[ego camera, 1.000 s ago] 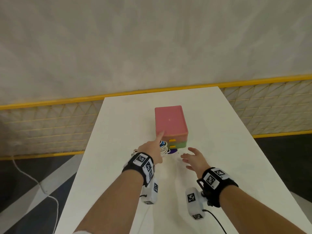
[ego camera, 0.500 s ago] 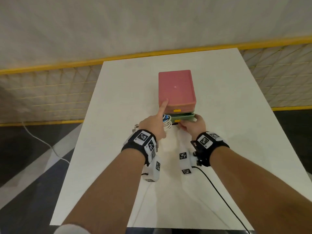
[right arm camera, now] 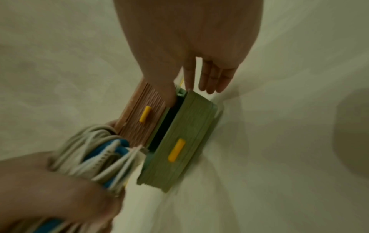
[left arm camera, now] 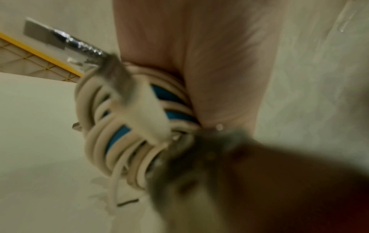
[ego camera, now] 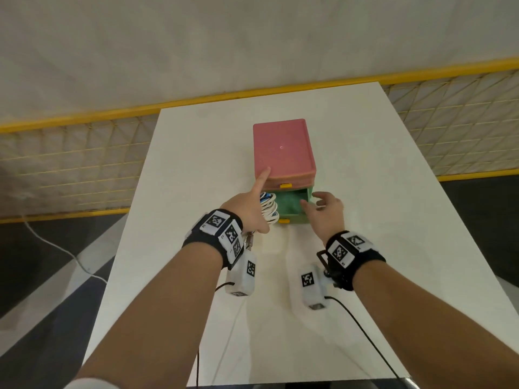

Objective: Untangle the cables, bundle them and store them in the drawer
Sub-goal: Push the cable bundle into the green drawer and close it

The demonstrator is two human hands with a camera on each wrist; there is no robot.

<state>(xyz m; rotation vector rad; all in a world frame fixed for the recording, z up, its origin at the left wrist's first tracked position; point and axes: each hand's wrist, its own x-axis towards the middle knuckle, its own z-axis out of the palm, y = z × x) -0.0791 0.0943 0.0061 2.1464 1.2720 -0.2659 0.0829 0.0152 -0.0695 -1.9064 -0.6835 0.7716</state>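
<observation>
A small drawer unit with a pink top (ego camera: 283, 153) stands mid-table. Its green drawer (ego camera: 292, 204) is pulled out toward me, yellow handle (ego camera: 284, 220) in front; what shows of its inside is bare. My left hand (ego camera: 247, 211) grips a coiled bundle of white and blue cables (ego camera: 269, 210) just left of the open drawer, and its straight index finger presses the pink top's near left corner. The blurred left wrist view shows the coil (left arm camera: 123, 126) against my palm. My right hand (ego camera: 325, 211) hovers at the drawer's right wall, fingers loose; the right wrist view shows the drawer (right arm camera: 183, 141) under my thumb.
The white table (ego camera: 365, 248) has a yellow mesh fence behind it and dark floor on both sides. The pink top drawer (right arm camera: 139, 119) is closed. A white cable lies on the floor at the left. Black leads run from my wrist cameras toward me.
My right hand reached the green drawer's front, pulled it open toward me and now has loosened beside it. The left hand kept the bundle and its finger stayed on the pink top.
</observation>
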